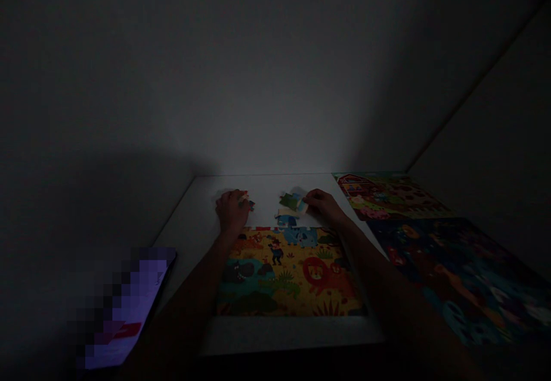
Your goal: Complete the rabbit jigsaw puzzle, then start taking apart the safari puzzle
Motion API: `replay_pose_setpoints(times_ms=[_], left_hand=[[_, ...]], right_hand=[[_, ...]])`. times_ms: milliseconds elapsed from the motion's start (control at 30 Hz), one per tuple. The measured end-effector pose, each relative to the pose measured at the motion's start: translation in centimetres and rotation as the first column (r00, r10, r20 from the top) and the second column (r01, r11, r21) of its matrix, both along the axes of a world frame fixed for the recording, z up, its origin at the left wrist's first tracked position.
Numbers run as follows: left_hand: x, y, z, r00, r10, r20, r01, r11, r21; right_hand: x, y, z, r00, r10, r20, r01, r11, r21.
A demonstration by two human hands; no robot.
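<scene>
Left hand (232,212) pinches a small jigsaw piece (247,201); right hand (323,206) touches loose pieces (291,202), grip unclear. Light, stiff card: take by edges.

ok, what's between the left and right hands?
In the head view, loose jigsaw pieces lie between the left hand and the right hand, on the white table.

Puzzle (286,272) is laid on the table (185,237), with loose pieces (289,202) behind it; another puzzle (390,196) and a third puzzle (456,272) are set right; a blurred sheet (124,306) lies left.
</scene>
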State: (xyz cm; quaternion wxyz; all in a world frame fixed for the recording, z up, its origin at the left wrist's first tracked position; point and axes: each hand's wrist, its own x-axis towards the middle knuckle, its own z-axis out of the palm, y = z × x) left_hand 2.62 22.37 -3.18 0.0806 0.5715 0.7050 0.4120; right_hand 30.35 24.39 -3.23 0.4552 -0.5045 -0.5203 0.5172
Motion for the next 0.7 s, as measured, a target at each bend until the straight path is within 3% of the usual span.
replay_pose_setpoints(times_ms=[67, 133, 233, 300, 433, 533, 600, 700], left_hand=[[0.6, -0.2, -0.2, 0.988, -0.09, -0.127, 0.09, 0.996, -0.003], [1.3, -0.5, -0.3, 0.941, -0.267, -0.209, 0.268, 0.963, -0.027], [2.5, -1.3, -0.1, 0.803, -0.538, -0.257, 0.528, 0.842, -0.111], [3.1, -2.0, 0.0, 0.719, -0.634, -0.284, 0.616, 0.771, -0.162], [3.8, -3.0, 0.2, 0.606, -0.71, -0.359, 0.672, 0.698, -0.246], [3.8, -3.3, 0.5, 0.554, -0.734, -0.393, 0.677, 0.672, -0.3], [3.8, -3.2, 0.6, 0.568, -0.706, -0.423, 0.645, 0.701, -0.304], [3.7, -2.9, 0.4, 0.623, -0.603, -0.498, 0.537, 0.793, -0.288]], right_hand=[[-0.3, 0.0, -0.3, 0.997, -0.009, -0.07, 0.008, 1.0, -0.012], [-0.5, 0.0, -0.5, 0.993, -0.013, -0.114, 0.013, 1.0, -0.003], [-0.7, -0.1, -0.5, 0.985, -0.005, -0.174, 0.005, 1.0, -0.003], [-0.8, -0.1, -0.6, 0.975, -0.009, -0.224, 0.006, 1.0, -0.014], [-1.0, 0.0, -1.1, 0.969, -0.006, -0.248, 0.006, 1.0, -0.002], [-1.0, 0.3, -1.8, 0.99, 0.029, -0.141, -0.021, 0.998, 0.061], [-1.0, 0.6, -2.2, 0.999, 0.039, -0.032, -0.035, 0.99, 0.134], [-0.7, 0.9, -3.0, 0.983, -0.018, 0.183, -0.04, 0.951, 0.307]])
